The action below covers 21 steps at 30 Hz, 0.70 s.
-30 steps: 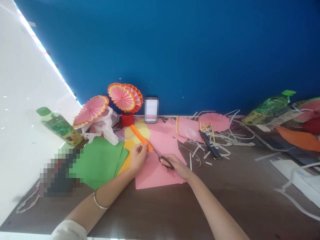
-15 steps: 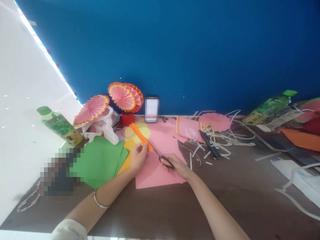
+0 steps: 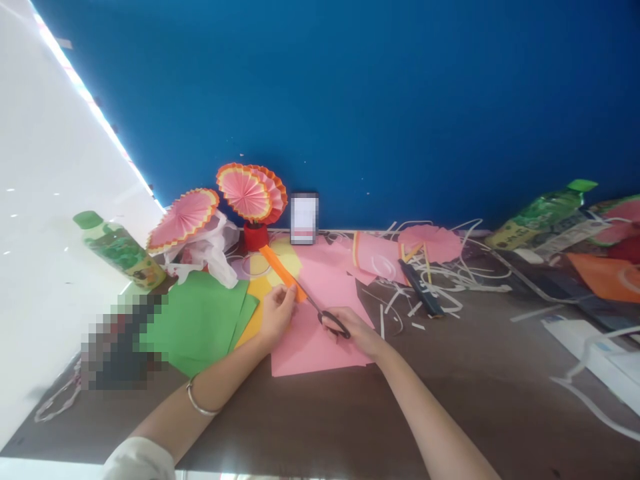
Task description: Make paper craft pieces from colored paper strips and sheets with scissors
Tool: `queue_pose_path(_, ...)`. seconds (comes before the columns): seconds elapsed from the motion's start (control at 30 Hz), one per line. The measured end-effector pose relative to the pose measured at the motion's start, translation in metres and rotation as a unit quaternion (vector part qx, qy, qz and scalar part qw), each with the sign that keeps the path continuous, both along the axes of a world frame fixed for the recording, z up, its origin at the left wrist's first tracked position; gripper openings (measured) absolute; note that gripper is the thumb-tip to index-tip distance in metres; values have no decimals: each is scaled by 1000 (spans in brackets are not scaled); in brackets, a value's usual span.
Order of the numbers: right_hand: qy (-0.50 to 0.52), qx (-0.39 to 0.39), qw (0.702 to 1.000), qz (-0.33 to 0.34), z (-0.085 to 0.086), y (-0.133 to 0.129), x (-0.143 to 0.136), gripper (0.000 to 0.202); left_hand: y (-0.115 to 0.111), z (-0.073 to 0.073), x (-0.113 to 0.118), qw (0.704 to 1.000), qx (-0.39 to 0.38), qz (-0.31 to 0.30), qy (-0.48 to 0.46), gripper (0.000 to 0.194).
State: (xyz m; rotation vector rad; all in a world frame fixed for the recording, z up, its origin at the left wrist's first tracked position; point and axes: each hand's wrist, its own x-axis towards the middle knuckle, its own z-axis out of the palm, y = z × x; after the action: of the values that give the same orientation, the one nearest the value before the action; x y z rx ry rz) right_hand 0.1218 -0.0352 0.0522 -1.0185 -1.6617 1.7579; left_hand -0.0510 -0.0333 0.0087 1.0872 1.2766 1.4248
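My left hand (image 3: 278, 312) pinches the lower end of an orange paper strip (image 3: 278, 267), which slants up and left. In my right hand (image 3: 350, 330) are black-handled scissors (image 3: 334, 325), their blades lying along the strip's right edge near my left fingertips. Under both hands lies pink paper (image 3: 320, 347), with yellow paper (image 3: 257, 293) partly beneath it. Green sheets (image 3: 200, 320) rest left of my left hand.
Folded paper fans stand in a red pot (image 3: 256, 237), beside a white plastic bag (image 3: 217, 250). A phone (image 3: 304, 219) leans on the blue wall. Paper scraps surround a black cutter (image 3: 421, 290). Bottles stand left (image 3: 120, 250) and lean right (image 3: 543, 213).
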Motion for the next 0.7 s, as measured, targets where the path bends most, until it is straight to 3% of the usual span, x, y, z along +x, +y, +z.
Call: queue_pose_path(0.7,-36,-2,999,3,-4,3,1,42,0,-2,0,1000,6,-2,-21,36)
